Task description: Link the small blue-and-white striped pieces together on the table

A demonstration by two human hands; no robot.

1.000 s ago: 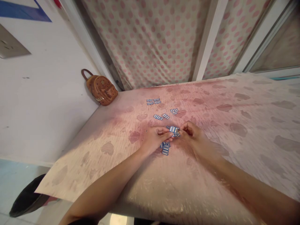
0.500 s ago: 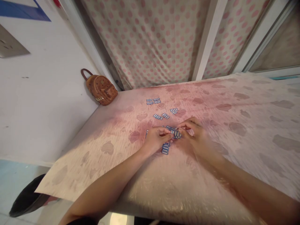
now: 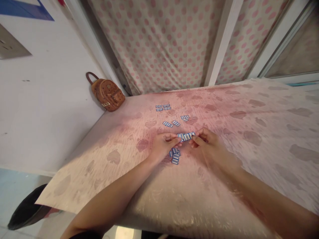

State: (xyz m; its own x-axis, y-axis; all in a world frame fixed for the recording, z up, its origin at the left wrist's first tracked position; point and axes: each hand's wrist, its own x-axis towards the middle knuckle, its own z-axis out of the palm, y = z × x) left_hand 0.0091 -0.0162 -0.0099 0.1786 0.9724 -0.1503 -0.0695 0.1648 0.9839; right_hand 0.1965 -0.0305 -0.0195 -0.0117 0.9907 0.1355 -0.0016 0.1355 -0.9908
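Note:
Between my two hands is a row of small blue-and-white rectangular pieces (image 3: 186, 136), held just over the table. My left hand (image 3: 164, 144) pinches its left end, and my right hand (image 3: 206, 139) pinches the right end. Just below my left hand lies a loose pile of similar blue-edged pieces (image 3: 175, 156). Beyond my fingers, short slanted strips of the same kind (image 3: 167, 124) rest on the cloth, with another cluster (image 3: 184, 118) to their right. Farther back sit neatly grouped pieces (image 3: 163, 107). What the pieces are is too small to tell.
A pink patterned cover (image 3: 239, 132) lies over the table. At the back left a small brown backpack (image 3: 108, 94) leans by the white wall (image 3: 50, 109). A dotted curtain (image 3: 159, 46) hangs behind the table. A dark round object (image 3: 27, 209) is at the lower left.
The row of pieces is now stretched straighter between my hands and raised slightly. My right hand has shifted a little, uncovering more of the row. The pieces farther back stay put.

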